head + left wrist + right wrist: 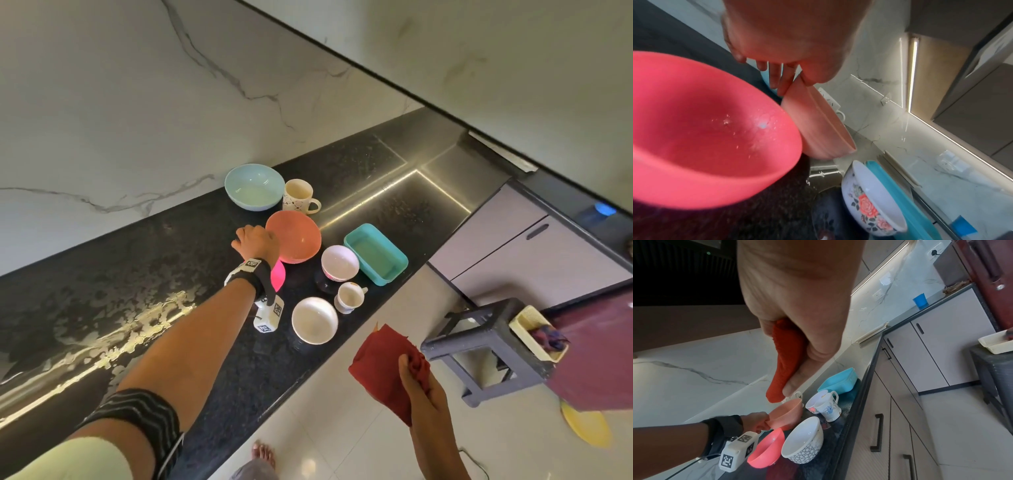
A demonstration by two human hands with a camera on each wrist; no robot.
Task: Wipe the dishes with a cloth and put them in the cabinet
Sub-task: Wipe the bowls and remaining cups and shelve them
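left hand (257, 242) pinching the salmon bowl's (294, 236) rim on the countertop (144, 274), right hand (419, 383) fingers bunched round a red cloth (380, 366)

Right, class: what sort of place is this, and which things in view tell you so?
Most likely a home kitchen: a dark stone counter with bowls and mugs such as the orange bowl, a marble-look backsplash, and handled cabinets.

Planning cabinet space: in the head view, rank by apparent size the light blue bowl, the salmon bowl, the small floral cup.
Light blue bowl and salmon bowl look alike; I won't rank them.
Smallest: small floral cup.
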